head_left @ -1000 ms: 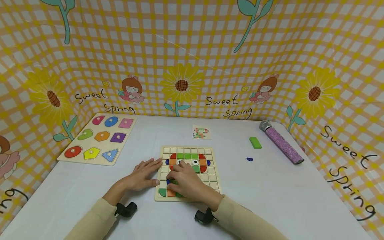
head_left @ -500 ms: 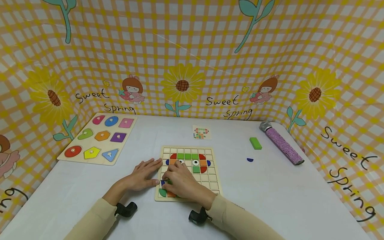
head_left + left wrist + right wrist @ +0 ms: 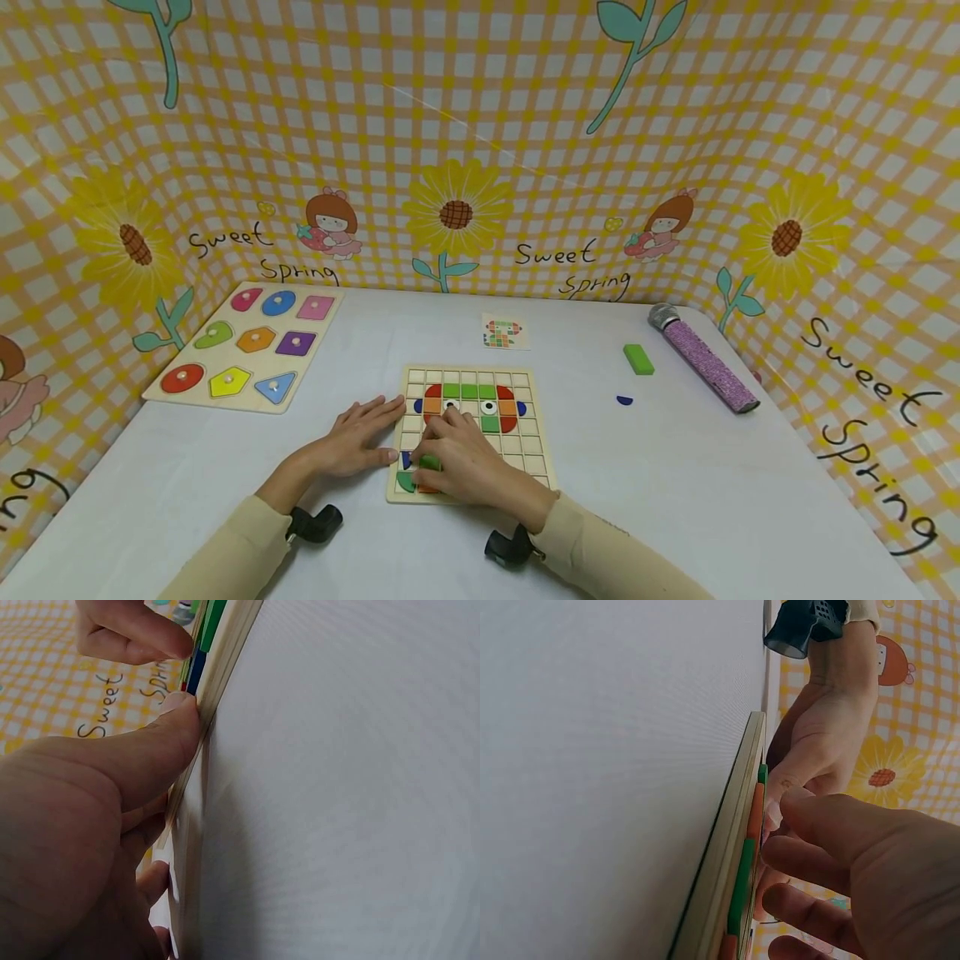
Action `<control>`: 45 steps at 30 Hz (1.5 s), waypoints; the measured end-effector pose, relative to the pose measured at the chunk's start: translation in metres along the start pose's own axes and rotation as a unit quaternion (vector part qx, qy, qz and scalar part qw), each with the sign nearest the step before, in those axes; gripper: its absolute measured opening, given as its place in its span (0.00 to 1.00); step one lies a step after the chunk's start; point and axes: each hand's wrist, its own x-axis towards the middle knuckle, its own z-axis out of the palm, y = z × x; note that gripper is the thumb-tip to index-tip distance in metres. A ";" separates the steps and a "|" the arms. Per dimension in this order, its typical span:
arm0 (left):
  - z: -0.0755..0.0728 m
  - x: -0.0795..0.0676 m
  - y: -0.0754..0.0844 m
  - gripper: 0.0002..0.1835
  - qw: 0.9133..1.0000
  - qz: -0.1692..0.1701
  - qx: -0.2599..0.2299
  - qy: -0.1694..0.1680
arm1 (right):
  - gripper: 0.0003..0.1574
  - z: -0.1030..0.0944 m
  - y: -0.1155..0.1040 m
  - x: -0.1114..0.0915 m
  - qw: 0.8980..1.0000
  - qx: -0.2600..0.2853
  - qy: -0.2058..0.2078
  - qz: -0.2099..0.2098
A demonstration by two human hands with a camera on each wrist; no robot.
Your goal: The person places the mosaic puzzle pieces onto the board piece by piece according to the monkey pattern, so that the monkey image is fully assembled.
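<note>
A square wooden grid board (image 3: 534,446) bears a figure of flat red, orange, green and blue pieces with two eye pieces. My left hand (image 3: 352,442) lies along its left edge; in the left wrist view the thumb (image 3: 161,742) touches that edge. Over the lower left of the grid is my right hand (image 3: 465,458), its fingertips close to a small blue piece (image 3: 407,459) above a green quarter-round piece (image 3: 405,481). No piece shows between the right thumb and fingers in the right wrist view. The hand hides some cells beneath it.
Behind the board lies a picture card (image 3: 504,331). To the right are a green block (image 3: 638,359), a blue half-round piece (image 3: 625,400) and a glittery purple microphone (image 3: 701,358). A knobbed shape puzzle (image 3: 258,361) lies at the left; patterned cloth walls the table.
The blue piece has shifted left into the grid's edge column. My right hand first moved left with it, then drew slightly back to the right. The left hand has stayed still.
</note>
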 end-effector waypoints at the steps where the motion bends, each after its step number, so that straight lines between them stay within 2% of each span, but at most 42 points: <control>1: 0.000 0.000 0.000 0.38 1.000 0.000 -0.001 0.000 | 0.16 0.000 0.000 0.000 1.000 -0.001 -0.002 -0.001; 12: 0.000 0.000 0.001 0.37 1.000 0.002 0.000 -0.002 | 0.15 0.001 -0.003 0.001 1.000 -0.002 0.008 -0.018; 19: -0.001 0.000 0.002 0.38 1.000 0.001 0.002 0.002 | 0.17 -0.006 0.009 -0.008 1.000 0.013 0.013 0.019; 22: -0.001 0.000 0.003 0.37 1.000 0.002 0.000 0.005 | 0.16 -0.011 0.024 -0.017 0.998 0.019 0.038 0.044; 26: -0.001 -0.001 0.003 0.38 1.000 0.000 -0.002 0.008 | 0.15 -0.016 0.053 -0.033 0.993 0.001 0.091 0.072; 28: -0.001 -0.001 0.003 0.38 1.000 -0.004 -0.002 0.007 | 0.14 -0.018 0.068 -0.043 0.990 -0.008 0.104 0.097; 35: -0.001 -0.002 0.006 0.38 1.000 -0.006 -0.011 0.007 | 0.18 -0.034 0.121 -0.079 0.972 -0.011 0.107 0.210; 40: -0.001 -0.002 0.006 0.38 1.000 -0.006 -0.014 0.007 | 0.21 -0.043 0.155 -0.104 0.961 -0.011 0.119 0.251; 45: 0.000 -0.001 0.004 0.38 1.000 -0.008 -0.015 0.006 | 0.23 -0.052 0.178 -0.124 0.953 -0.011 0.114 0.279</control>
